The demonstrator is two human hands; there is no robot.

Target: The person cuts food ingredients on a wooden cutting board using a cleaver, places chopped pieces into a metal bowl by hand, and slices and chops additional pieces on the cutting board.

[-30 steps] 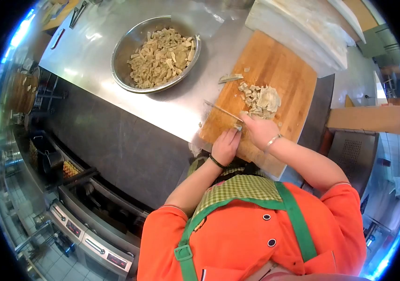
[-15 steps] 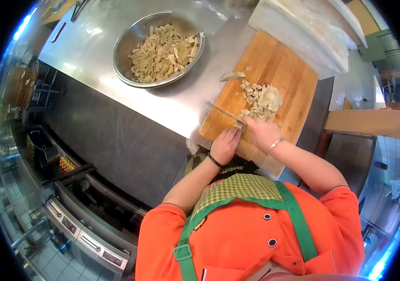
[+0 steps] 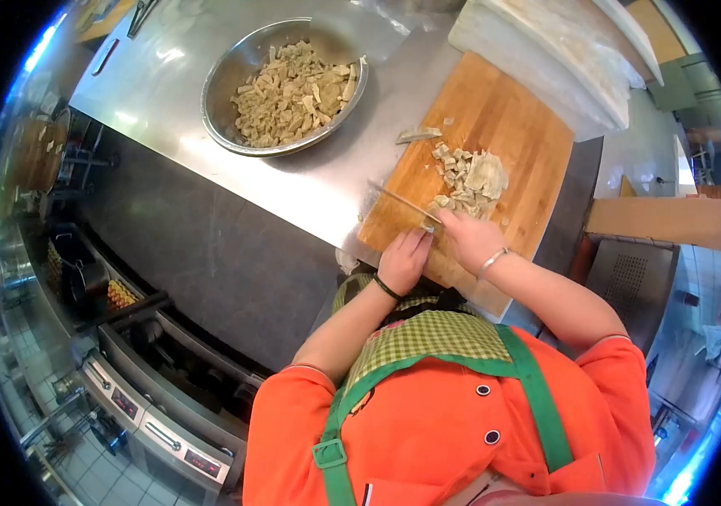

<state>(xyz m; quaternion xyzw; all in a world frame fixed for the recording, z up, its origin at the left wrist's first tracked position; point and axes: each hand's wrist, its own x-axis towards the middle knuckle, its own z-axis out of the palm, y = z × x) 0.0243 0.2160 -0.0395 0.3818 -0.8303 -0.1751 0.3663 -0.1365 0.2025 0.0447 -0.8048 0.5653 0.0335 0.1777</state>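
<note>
My right hand [image 3: 472, 240] is closed round the handle of a knife [image 3: 403, 201], whose blade points up and to the left across the wooden cutting board [image 3: 504, 101]. Close beside the blade, the bunched fingers of my left hand [image 3: 404, 261] press on a small pale piece of food [image 3: 427, 227], mostly hidden under the fingertips. Just beyond my right hand lies a pile of chopped pale grey-beige food [image 3: 468, 179], with a larger uncut-looking slab on its right side. A single strip [image 3: 419, 135] rests at the board's left edge.
A large metal bowl [image 3: 215, 118] full of similar cut pieces stands on the steel table [image 3: 158, 143]. White foam boxes [image 3: 538, 59] border the board's far right side. Kitchen equipment with control panels [image 3: 154, 430] is at lower left, across a dark floor [image 3: 209, 253].
The knife has shifted very slightly at my fingertips, its blade looking a little more edge-on. Both hands stay in nearly the same place, and the pile looks unchanged.
</note>
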